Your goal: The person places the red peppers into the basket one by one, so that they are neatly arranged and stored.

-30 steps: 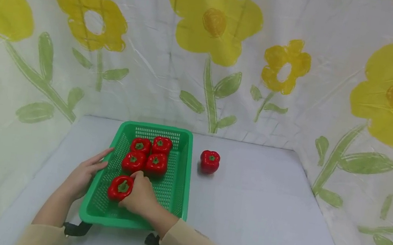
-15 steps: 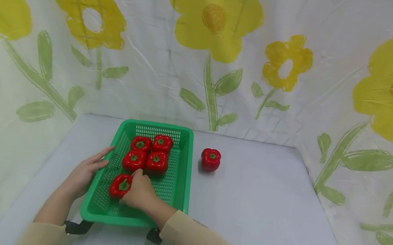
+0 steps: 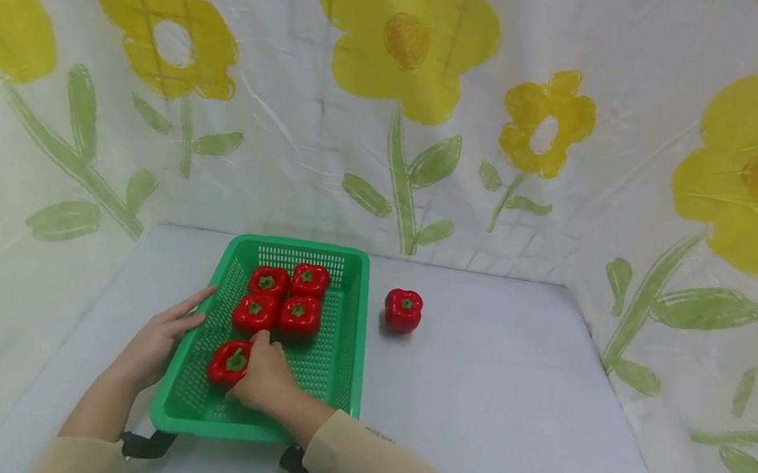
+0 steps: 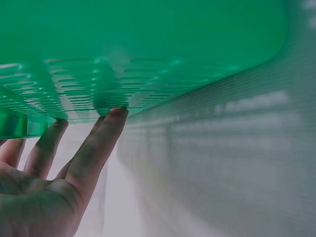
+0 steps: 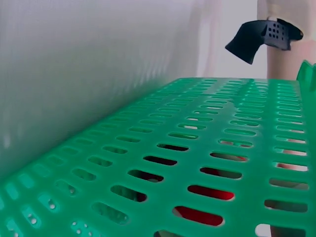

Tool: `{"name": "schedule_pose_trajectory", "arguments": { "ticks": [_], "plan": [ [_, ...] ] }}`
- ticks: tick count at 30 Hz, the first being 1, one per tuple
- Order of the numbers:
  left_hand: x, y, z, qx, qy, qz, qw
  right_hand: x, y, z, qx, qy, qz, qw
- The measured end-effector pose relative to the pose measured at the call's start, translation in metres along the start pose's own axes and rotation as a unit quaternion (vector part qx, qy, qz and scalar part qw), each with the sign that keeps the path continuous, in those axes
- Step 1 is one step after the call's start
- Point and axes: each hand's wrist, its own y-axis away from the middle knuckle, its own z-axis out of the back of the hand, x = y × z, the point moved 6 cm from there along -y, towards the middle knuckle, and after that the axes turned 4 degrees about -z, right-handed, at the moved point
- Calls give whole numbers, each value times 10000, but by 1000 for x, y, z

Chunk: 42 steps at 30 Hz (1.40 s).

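Observation:
A green plastic basket [image 3: 362, 347] stands on the table's left part. In its front left area lies a red bell pepper [image 3: 224, 367] with a green stem; my right hand [image 3: 268, 378] grips it from the right, hiding that side. Behind it, several red bell peppers [image 3: 299, 317] sit close together in the basket. Outside the left wall, my left hand [image 3: 149, 346] rests its extended fingertips on the basket. The left wrist view shows these fingers [image 4: 101, 148] touching the slotted wall from below the rim. The right wrist view shows the slotted basket wall [image 5: 163, 121], hiding the right hand.
One more red bell pepper [image 3: 402, 312] stands on the white table [image 3: 487, 397], right of the basket. A curtain [image 3: 272, 165] with yellow flowers hangs behind and at the sides. A black wrist strap [image 5: 247, 42] on the left forearm shows in the right wrist view.
The head view has shifted a little. My right hand covers slightly more of the gripped bell pepper's right side. My left hand stays against the basket, and the other peppers have not moved.

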Motion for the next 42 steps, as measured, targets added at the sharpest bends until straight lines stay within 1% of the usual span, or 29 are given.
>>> {"name": "schedule_pose_trajectory", "arguments": {
  "ticks": [4, 8, 12, 16, 20, 23, 27, 33, 38, 42],
  "plan": [
    [1, 0, 3, -89, -157, 22, 9998, 1, 1, 0, 3, 119, 186, 9998],
    [1, 1, 7, -145, -211, 37, 9997, 3, 0, -1, -42, 231, 320, 9992],
    [-1, 1, 7, -108, -146, 14, 9998, 4, 1, 4, -118, 325, 385, 9987],
    [-3, 0, 6, -90, -86, -31, 9999, 2, 5, 9, -21, 422, 490, 9979],
    [-2, 1, 6, -75, -47, -15, 10000, 0, 11, 13, 5, 429, 580, 9974],
    [-2, 1, 6, -72, -11, 11, 10000, -3, 18, 19, -44, 367, 638, 9973],
    [-2, 0, 5, -43, 67, -25, 10000, -8, 29, 34, -16, 221, 837, 9962],
    [-1, -1, 2, 35, 249, -7, 9997, -17, 44, 66, 92, -16, 1126, 9936],
    [2, 1, 0, -12, 104, 32, 9999, -25, 52, 92, 6, -304, 1383, 9899],
    [2, 0, 0, -32, 87, -1, 10000, -34, 56, 113, -161, -561, 1419, 9882]
  ]
}}
